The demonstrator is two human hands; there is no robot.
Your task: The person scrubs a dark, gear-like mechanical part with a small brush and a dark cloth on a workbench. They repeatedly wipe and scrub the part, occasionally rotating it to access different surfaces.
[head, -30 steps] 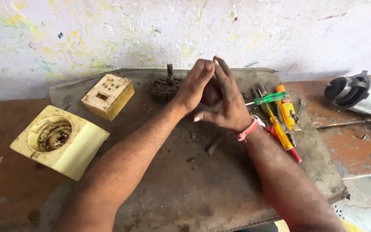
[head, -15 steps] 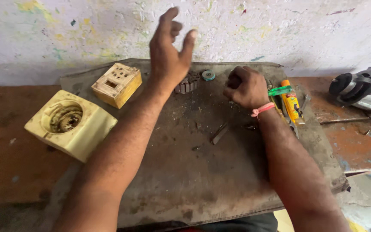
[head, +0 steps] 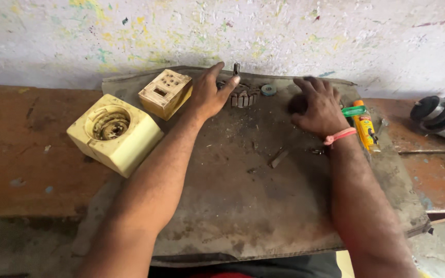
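My left hand (head: pixel 209 93) is open with its fingers spread. Its fingertips touch a dark ribbed metal part (head: pixel 244 96) with an upright pin at the back of the grey mat (head: pixel 253 206). My right hand (head: pixel 319 106), with a pink band at the wrist, lies cupped over a dark round lump (head: pixel 297 104) on the mat; most of the lump is hidden under the palm. A small grey-blue disc (head: pixel 269 90) lies between the two hands.
A large yellow housing with a round hole (head: pixel 114 131) and a smaller yellow box (head: pixel 165 92) stand at the left. A green-handled tool (head: pixel 354 110) and a yellow screwdriver (head: pixel 365 129) lie at the right. A grey power tool (head: pixel 441 114) rests at the far right. A small metal piece (head: pixel 279 157) is mid-mat.
My left hand has come down from the air onto the ribbed metal part. My right hand has loosened from a fist and settled over the dark lump on the mat.
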